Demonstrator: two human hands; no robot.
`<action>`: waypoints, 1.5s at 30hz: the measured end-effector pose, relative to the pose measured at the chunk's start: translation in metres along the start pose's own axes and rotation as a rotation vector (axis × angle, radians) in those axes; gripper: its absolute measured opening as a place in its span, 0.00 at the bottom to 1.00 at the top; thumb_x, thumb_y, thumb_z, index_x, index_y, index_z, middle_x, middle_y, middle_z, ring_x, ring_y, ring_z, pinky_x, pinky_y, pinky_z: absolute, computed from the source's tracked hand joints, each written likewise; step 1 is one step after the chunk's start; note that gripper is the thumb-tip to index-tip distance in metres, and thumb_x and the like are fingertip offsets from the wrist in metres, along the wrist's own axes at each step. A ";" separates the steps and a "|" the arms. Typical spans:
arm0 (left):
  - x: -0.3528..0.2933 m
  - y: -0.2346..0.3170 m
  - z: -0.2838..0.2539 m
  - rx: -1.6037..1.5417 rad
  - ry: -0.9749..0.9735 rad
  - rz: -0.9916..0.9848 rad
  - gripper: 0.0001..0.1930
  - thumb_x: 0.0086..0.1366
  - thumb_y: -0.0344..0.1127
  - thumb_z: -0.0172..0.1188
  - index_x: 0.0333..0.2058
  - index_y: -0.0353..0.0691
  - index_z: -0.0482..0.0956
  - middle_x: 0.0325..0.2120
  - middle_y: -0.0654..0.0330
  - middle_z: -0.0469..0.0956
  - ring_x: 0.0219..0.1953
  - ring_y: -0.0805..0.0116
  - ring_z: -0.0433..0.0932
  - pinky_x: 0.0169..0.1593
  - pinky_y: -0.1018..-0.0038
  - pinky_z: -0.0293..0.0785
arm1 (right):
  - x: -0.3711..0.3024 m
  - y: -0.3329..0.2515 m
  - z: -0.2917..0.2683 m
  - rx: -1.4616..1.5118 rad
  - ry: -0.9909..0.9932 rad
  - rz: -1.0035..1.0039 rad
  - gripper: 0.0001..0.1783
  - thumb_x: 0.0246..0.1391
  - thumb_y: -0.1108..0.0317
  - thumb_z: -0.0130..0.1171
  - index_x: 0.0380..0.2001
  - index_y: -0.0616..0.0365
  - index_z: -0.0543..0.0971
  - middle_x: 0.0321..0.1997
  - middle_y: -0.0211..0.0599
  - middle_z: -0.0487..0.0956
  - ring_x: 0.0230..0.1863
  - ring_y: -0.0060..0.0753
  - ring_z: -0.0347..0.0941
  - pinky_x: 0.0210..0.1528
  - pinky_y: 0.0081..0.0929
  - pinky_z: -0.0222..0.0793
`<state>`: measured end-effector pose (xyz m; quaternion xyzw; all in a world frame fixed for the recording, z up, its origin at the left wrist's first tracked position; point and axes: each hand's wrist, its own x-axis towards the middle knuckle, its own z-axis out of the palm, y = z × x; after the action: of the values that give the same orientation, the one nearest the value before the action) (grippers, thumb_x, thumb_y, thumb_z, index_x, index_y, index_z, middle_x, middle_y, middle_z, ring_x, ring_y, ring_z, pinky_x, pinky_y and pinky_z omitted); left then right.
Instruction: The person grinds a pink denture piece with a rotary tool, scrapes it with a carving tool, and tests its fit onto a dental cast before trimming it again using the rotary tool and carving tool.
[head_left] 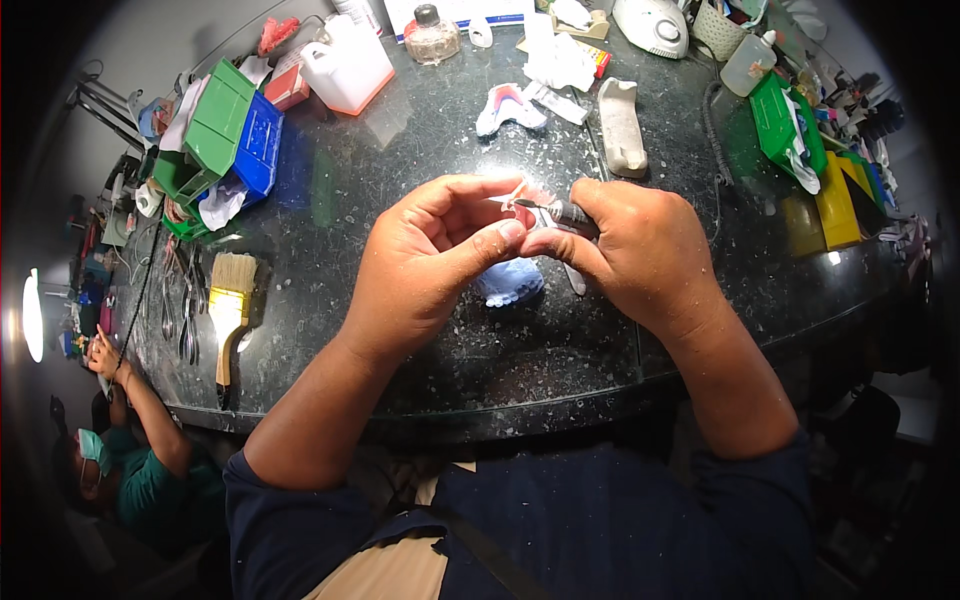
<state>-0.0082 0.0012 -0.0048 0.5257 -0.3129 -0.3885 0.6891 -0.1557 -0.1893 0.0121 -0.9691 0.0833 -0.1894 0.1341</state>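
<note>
Over the middle of the bench, my left hand (425,245) is closed, pinching a small pale, partly clear dental piece (516,197) between thumb and fingers. My right hand (645,245) grips a dark rotary handpiece (570,214), its slim tip pointing left and meeting or nearly meeting the piece. Both thumbs come close together there. Pale dust specks lie on my hands. A blue dental cast (510,284) rests on the bench just under my hands, partly covered by the left one. Beside it, a slim pale tool end (576,281) shows below my right hand.
Farther off stand a dental model (511,108), a grey-white block (622,128), a jug (347,65) and a glass jar (432,38). A brush (230,312), pliers (186,305) and green-and-blue bins (228,135) are left; a green bin (785,128) is right. A co-worker (150,470) sits lower left.
</note>
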 end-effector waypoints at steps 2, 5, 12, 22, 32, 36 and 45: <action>0.000 -0.001 0.001 -0.013 -0.002 0.006 0.20 0.76 0.26 0.66 0.64 0.32 0.78 0.56 0.51 0.86 0.58 0.62 0.86 0.66 0.63 0.84 | 0.000 0.001 0.000 -0.011 -0.002 -0.004 0.26 0.63 0.38 0.69 0.40 0.52 0.88 0.30 0.43 0.86 0.32 0.54 0.86 0.35 0.47 0.81; -0.001 -0.002 -0.001 -0.009 0.012 0.015 0.20 0.76 0.26 0.66 0.64 0.32 0.78 0.56 0.50 0.86 0.58 0.62 0.86 0.66 0.63 0.83 | 0.001 -0.001 0.001 0.008 0.014 -0.015 0.27 0.63 0.38 0.69 0.40 0.53 0.88 0.30 0.44 0.86 0.32 0.54 0.86 0.35 0.47 0.81; 0.000 -0.001 0.000 -0.010 0.000 0.017 0.20 0.76 0.25 0.66 0.64 0.31 0.78 0.57 0.49 0.85 0.59 0.62 0.86 0.66 0.62 0.83 | 0.000 -0.001 -0.001 0.015 0.010 -0.005 0.27 0.63 0.37 0.68 0.40 0.52 0.88 0.30 0.44 0.86 0.32 0.54 0.85 0.35 0.47 0.80; 0.001 0.001 0.000 -0.005 -0.009 0.006 0.20 0.76 0.25 0.66 0.64 0.31 0.78 0.57 0.50 0.85 0.59 0.61 0.86 0.66 0.62 0.83 | 0.001 0.002 0.001 0.001 -0.007 -0.019 0.28 0.64 0.37 0.68 0.34 0.54 0.85 0.29 0.44 0.85 0.31 0.55 0.84 0.33 0.48 0.79; 0.000 0.002 0.002 -0.016 -0.002 0.002 0.20 0.76 0.27 0.67 0.64 0.32 0.78 0.57 0.50 0.86 0.59 0.62 0.86 0.66 0.62 0.83 | 0.000 0.001 0.000 0.002 0.009 -0.018 0.27 0.63 0.37 0.68 0.36 0.52 0.87 0.29 0.44 0.85 0.31 0.55 0.85 0.34 0.48 0.80; 0.000 0.002 0.001 -0.006 0.009 -0.009 0.20 0.76 0.27 0.67 0.64 0.32 0.78 0.57 0.50 0.85 0.59 0.61 0.86 0.66 0.62 0.84 | 0.000 -0.001 0.001 0.026 0.020 -0.013 0.27 0.63 0.37 0.68 0.37 0.53 0.87 0.30 0.44 0.86 0.32 0.54 0.85 0.34 0.47 0.80; 0.000 0.003 0.001 0.008 0.008 -0.011 0.20 0.77 0.27 0.66 0.65 0.32 0.77 0.57 0.49 0.85 0.59 0.61 0.86 0.66 0.61 0.84 | 0.001 0.001 0.000 0.017 0.033 -0.017 0.27 0.63 0.37 0.69 0.38 0.52 0.87 0.30 0.45 0.86 0.32 0.54 0.85 0.34 0.47 0.80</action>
<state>-0.0088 0.0008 -0.0018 0.5318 -0.3089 -0.3889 0.6859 -0.1547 -0.1906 0.0116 -0.9653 0.0755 -0.2072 0.1396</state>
